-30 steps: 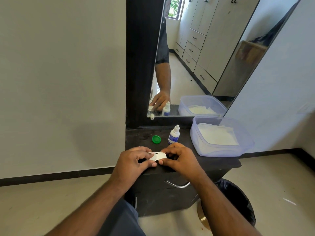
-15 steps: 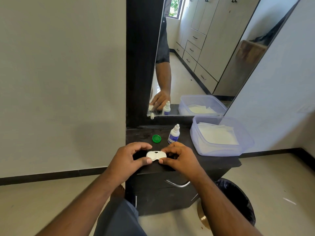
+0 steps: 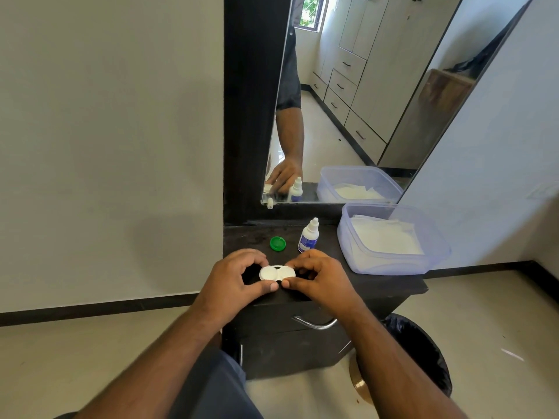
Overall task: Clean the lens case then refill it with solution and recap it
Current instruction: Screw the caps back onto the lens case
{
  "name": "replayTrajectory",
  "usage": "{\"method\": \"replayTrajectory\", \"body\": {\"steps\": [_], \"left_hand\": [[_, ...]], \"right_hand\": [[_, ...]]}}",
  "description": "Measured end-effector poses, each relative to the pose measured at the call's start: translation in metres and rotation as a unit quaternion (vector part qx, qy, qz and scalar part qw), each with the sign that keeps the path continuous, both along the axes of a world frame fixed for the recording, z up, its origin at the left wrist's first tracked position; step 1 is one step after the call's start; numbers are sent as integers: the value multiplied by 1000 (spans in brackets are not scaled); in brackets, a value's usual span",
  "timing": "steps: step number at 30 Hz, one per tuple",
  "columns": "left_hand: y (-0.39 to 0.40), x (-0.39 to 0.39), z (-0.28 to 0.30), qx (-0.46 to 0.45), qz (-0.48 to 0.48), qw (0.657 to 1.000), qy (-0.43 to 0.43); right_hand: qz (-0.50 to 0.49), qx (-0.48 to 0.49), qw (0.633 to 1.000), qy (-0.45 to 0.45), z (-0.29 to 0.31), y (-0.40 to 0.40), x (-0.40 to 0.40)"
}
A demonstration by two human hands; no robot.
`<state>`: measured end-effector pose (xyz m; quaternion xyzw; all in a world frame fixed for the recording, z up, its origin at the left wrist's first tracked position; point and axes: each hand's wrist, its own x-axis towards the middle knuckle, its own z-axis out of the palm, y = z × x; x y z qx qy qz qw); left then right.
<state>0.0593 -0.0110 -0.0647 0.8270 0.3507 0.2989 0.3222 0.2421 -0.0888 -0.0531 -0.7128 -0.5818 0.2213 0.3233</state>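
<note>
A white two-well lens case is held just above the dark dresser top. My left hand pinches its left end between curled fingers and thumb. My right hand pinches the right end the same way. A green cap lies loose on the dresser behind the case. A small white solution bottle with a blue label stands upright to the right of the cap, its nozzle cap on.
A clear plastic tub holding white tissues sits at the right end of the dresser. A mirror leans behind it. A bin with a black liner stands on the floor at the lower right. A drawer handle is below the top.
Both hands stayed on the lens case. My left fingers lifted off its left well, so more of the white case shows now.
</note>
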Motion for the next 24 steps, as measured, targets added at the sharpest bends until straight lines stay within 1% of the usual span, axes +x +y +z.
{"method": "replayTrajectory", "body": {"steps": [6,18,24], "left_hand": [[-1,6,-3,26,11,999,18],[2,8,0,44,-31,998,21],[-1,6,-5,47,-2,999,18]], "right_hand": [[3,8,1000,-3,1,0,-1],[15,-9,1000,-11,1,1,0],[13,-21,1000,-11,3,0,-1]]}}
